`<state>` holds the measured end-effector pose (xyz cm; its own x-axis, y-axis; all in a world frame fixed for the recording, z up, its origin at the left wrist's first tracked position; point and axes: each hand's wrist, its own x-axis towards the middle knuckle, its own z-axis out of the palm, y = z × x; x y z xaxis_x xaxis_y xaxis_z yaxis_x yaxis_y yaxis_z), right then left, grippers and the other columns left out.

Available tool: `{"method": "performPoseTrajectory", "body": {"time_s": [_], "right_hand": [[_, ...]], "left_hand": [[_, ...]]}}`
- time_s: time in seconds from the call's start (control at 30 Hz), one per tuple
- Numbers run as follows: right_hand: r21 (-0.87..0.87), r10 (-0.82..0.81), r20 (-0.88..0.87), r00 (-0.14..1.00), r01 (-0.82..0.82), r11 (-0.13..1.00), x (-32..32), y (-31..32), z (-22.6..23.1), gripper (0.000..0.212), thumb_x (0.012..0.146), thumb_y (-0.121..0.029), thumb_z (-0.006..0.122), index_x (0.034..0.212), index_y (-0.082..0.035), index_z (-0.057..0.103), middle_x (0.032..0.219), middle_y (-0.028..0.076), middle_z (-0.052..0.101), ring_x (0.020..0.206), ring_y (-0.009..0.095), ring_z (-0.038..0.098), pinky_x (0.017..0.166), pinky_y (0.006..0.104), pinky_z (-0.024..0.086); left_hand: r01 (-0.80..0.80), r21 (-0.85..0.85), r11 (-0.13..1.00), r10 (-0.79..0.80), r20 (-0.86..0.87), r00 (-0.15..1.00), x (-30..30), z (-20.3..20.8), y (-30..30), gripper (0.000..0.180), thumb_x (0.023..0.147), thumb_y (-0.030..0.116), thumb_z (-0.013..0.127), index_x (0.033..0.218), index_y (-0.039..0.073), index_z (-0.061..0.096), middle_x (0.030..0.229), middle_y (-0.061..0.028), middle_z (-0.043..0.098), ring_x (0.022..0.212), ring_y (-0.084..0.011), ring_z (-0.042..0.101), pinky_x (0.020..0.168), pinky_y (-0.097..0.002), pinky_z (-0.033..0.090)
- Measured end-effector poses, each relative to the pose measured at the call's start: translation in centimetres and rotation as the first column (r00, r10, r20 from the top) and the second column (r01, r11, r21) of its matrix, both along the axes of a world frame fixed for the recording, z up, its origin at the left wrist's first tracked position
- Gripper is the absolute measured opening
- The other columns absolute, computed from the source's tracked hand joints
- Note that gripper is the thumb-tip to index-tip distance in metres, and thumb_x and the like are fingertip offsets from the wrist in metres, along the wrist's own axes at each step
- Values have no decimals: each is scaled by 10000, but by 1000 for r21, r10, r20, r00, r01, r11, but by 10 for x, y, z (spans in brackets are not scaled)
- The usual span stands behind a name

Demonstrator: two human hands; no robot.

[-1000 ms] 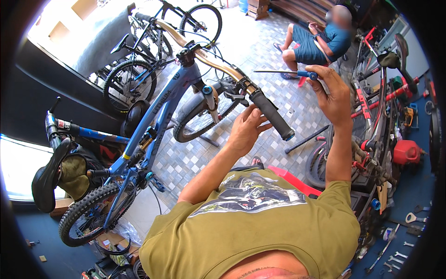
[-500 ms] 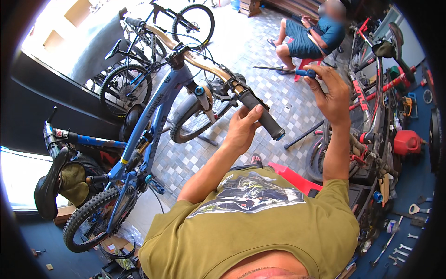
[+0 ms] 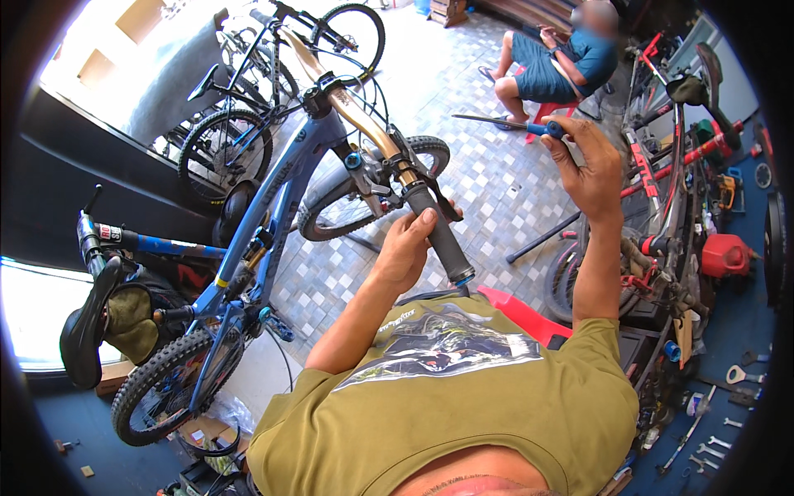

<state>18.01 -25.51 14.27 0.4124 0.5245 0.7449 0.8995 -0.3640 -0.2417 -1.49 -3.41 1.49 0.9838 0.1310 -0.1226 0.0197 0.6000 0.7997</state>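
My left hand (image 3: 404,250) is wrapped around the black rubber grip (image 3: 445,240) of a gold handlebar (image 3: 357,117), thumb on top. The handlebar belongs to a blue mountain bike (image 3: 277,186) on my left, and its front wheel (image 3: 331,211) is turned. Up at the right, my right hand (image 3: 589,169) pinches the blue handle of a screwdriver (image 3: 544,129) between thumb and fingers. Its thin dark shaft points left, apart from the bike. A brake lever (image 3: 451,207) shows beside the grip, partly hidden by it.
A person (image 3: 571,66) sits on a red stool at the far right. More bicycles (image 3: 227,153) stand at the far left. Along the right are bike parts, a red container (image 3: 728,254) and several wrenches (image 3: 713,450). A black saddle (image 3: 91,331) sticks out at left.
The handlebar has swung, bringing its grip end down and to the left, nearer my body. My left hand moved with it, and the front wheel turned. My right hand stays almost still with the screwdriver.
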Motion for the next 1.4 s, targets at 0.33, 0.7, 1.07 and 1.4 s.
{"method": "performPoseTrajectory", "body": {"time_s": [0.33, 0.7, 1.07, 1.4], "right_hand": [[13, 41, -40, 998, -41, 999, -1, 11, -7, 218, 930, -143, 807, 1125, -70, 741, 951, 113, 750, 856, 278, 733, 734, 389, 552], [7, 277, -189, 942, -281, 960, -13, 16, 4, 290, 879, -43, 821, 1156, -65, 737, 1017, 98, 760, 884, 259, 734, 785, 377, 562], [-43, 320, -168, 932, -331, 943, -9, 33, -2, 289, 878, -50, 821, 1154, -63, 738, 1017, 99, 761, 898, 259, 734, 783, 365, 565], [-22, 305, -211, 929, -316, 948, -2, 34, -6, 253, 903, -64, 800, 1149, -67, 741, 1029, 80, 758, 888, 222, 718, 797, 341, 556]], "left_hand": [[82, 58, 995, -85, 36, 996, -16, -1, 16, 660, 1004, 514, 674, 1370, -31, 609, 1335, -181, 684, 1301, -264, 613, 1089, -409, 410], [76, 34, 997, -77, 32, 996, -21, -1, 18, 647, 1010, 500, 669, 1373, -32, 607, 1365, -183, 671, 1330, -261, 594, 1094, -387, 395], [58, 118, 991, -60, 12, 998, -21, 5, 11, 726, 1010, 598, 592, 1410, -9, 607, 1383, -155, 674, 1351, -245, 577, 1114, -404, 358], [47, 97, 994, -47, 3, 999, -22, 3, 10, 716, 1017, 582, 596, 1415, -13, 601, 1385, -164, 672, 1339, -239, 588, 1084, -382, 390]]}}
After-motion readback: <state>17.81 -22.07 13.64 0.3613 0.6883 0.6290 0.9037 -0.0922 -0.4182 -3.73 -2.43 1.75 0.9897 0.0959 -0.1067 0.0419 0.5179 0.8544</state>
